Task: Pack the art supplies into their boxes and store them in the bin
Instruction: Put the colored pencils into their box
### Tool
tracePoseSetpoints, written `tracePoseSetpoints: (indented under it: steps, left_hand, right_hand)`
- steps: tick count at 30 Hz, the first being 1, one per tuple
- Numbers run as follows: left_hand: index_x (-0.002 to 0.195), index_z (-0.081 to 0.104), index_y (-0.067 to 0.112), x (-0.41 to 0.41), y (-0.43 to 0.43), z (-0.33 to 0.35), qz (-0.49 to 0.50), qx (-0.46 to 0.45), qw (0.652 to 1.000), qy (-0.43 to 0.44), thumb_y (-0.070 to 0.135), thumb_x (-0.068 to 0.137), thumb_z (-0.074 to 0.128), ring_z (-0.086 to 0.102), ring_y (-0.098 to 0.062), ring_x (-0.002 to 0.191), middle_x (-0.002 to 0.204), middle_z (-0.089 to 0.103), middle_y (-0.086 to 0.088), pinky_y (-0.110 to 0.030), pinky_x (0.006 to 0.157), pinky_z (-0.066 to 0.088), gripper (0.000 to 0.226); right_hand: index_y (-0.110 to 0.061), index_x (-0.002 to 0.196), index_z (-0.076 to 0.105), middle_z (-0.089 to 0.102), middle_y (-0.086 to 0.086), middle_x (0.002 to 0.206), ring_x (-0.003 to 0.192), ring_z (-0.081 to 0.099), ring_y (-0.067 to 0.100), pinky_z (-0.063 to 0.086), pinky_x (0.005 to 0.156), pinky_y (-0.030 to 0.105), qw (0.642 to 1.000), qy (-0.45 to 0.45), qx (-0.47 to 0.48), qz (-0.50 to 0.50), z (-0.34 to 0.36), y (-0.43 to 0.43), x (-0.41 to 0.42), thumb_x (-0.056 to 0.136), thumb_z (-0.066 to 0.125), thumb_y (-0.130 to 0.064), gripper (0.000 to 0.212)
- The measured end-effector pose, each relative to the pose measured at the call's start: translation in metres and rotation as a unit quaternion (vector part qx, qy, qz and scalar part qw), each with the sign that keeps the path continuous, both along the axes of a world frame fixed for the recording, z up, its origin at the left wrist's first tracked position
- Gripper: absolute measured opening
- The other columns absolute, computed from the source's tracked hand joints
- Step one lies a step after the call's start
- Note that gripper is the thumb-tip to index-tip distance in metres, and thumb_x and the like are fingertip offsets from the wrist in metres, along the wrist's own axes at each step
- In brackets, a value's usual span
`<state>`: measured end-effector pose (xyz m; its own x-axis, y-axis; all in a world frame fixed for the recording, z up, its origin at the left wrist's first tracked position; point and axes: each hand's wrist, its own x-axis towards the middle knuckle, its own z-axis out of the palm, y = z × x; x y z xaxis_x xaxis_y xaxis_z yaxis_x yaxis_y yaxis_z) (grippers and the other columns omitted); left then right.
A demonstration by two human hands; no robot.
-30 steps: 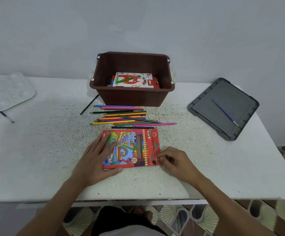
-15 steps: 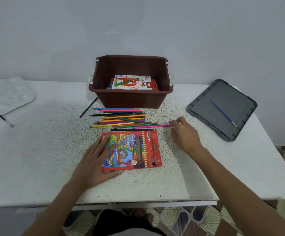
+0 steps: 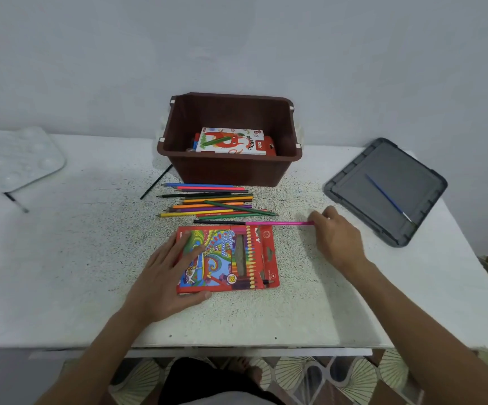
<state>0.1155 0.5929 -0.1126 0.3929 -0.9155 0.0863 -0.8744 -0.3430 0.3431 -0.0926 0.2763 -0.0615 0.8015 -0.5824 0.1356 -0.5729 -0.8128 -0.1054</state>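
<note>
Two hands are busy: my left hand (image 3: pixel 167 276) lies flat with straight fingers on the left side of the red cardboard coloured-pencil box (image 3: pixel 237 258), on the speckled white table (image 3: pixel 61 258). My right hand (image 3: pixel 337 238) pinches one end of a long pink pencil (image 3: pixel 278 223), just beyond the box's far edge. Loose coloured pencils (image 3: pixel 213 204) lie between the box and the brown plastic bin (image 3: pixel 231 171).

Speckled white table (image 3: pixel 76 273); pale wall (image 3: pixel 237 39); patterned floor tiles (image 3: pixel 310 372).
</note>
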Motion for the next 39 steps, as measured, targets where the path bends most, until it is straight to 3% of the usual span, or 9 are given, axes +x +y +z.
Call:
tracePoseSetpoints:
  steps: [10, 18, 24, 34, 37, 39]
  left_hand:
    - [0.154, 0.030, 0.030, 0.002, 0.001, 0.000, -0.007, -0.001, 1.000, -0.006, 0.085, 0.077, 0.048, 0.006, -0.023, 0.153, 0.166, 0.009, 0.001, -0.048, 0.117, 0.021, 0.097]
    - [0.155, 0.023, 0.033, 0.001, 0.000, 0.001, -0.009, -0.002, 1.000, -0.007, 0.086, 0.077, 0.046, 0.007, -0.024, 0.153, 0.166, 0.008, 0.001, -0.050, 0.115, 0.022, 0.097]
    - [0.154, 0.025, 0.031, 0.000, 0.000, 0.002, -0.009, 0.002, 1.000, -0.009, 0.087, 0.077, 0.044, 0.008, -0.024, 0.152, 0.166, 0.007, 0.001, -0.048, 0.115, 0.021, 0.097]
    - [0.153, 0.030, 0.027, 0.002, 0.000, 0.000, -0.011, 0.001, 1.000, -0.015, 0.086, 0.077, 0.046, 0.009, -0.025, 0.152, 0.165, 0.011, -0.002, -0.050, 0.116, 0.025, 0.097]
    - [0.154, 0.028, 0.027, 0.002, 0.001, 0.001, -0.013, 0.001, 1.000, -0.016, 0.086, 0.078, 0.045, 0.010, -0.025, 0.152, 0.165, 0.010, -0.002, -0.050, 0.116, 0.024, 0.098]
    - [0.154, 0.027, 0.028, 0.001, 0.001, 0.001, -0.014, 0.002, 1.000, -0.016, 0.086, 0.078, 0.045, 0.009, -0.025, 0.152, 0.166, 0.009, -0.002, -0.049, 0.116, 0.023, 0.098]
  right_hand:
    - [-0.009, 0.098, 0.072, 0.058, 0.010, 0.093, 0.052, 0.052, 0.021, 0.045, 0.038, 0.031, 0.995, -0.026, 0.005, 0.096, 0.028, -0.023, -0.054, 0.084, 0.071, 0.001, 0.018]
    - [-0.012, 0.101, 0.073, 0.058, 0.008, 0.092, 0.056, 0.046, 0.015, 0.036, 0.040, 0.026, 0.991, -0.029, 0.027, 0.131, 0.022, -0.001, -0.057, 0.084, 0.072, -0.004, 0.019]
    - [-0.008, 0.098, 0.074, 0.059, 0.011, 0.089, 0.059, 0.057, 0.024, 0.032, 0.041, 0.024, 0.989, -0.035, 0.029, 0.142, 0.016, 0.018, -0.052, 0.076, 0.073, 0.008, 0.027]
    - [-0.012, 0.107, 0.072, 0.054, 0.006, 0.089, 0.071, 0.051, 0.021, 0.047, 0.047, 0.035, 0.984, -0.042, 0.028, 0.170, 0.001, 0.017, -0.063, 0.082, 0.067, 0.005, 0.031]
    - [-0.006, 0.109, 0.070, 0.055, 0.004, 0.088, 0.071, 0.052, 0.016, 0.051, 0.055, 0.028, 0.974, -0.078, 0.090, 0.192, -0.004, 0.039, -0.054, 0.091, 0.061, -0.003, 0.020]
    - [-0.006, 0.109, 0.069, 0.055, 0.001, 0.091, 0.072, 0.052, 0.012, 0.048, 0.062, 0.020, 0.965, -0.086, 0.132, 0.208, -0.008, 0.059, -0.047, 0.098, 0.050, -0.018, 0.025]
